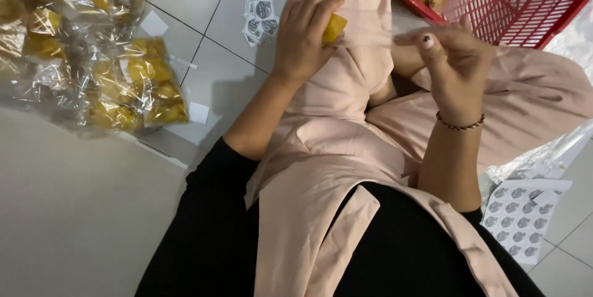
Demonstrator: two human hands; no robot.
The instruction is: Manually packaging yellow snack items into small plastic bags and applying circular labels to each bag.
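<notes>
My left hand [304,37] is closed around a small yellow snack piece [334,27], held over my pink-clad knee. My right hand [454,62] hovers to the right with fingers loosely apart and nothing visible in it; a braided bracelet [460,125] circles its wrist. Both hands are above my lap, which is covered in pink cloth [346,142] over black clothing.
Clear plastic bags of yellow snacks [117,80] are piled on the tiled floor at the left. A red plastic basket [513,6] with more yellow snacks stands at the top right. Small round-sticker squares [259,16] lie ahead; a sticker sheet [522,220] lies at the right.
</notes>
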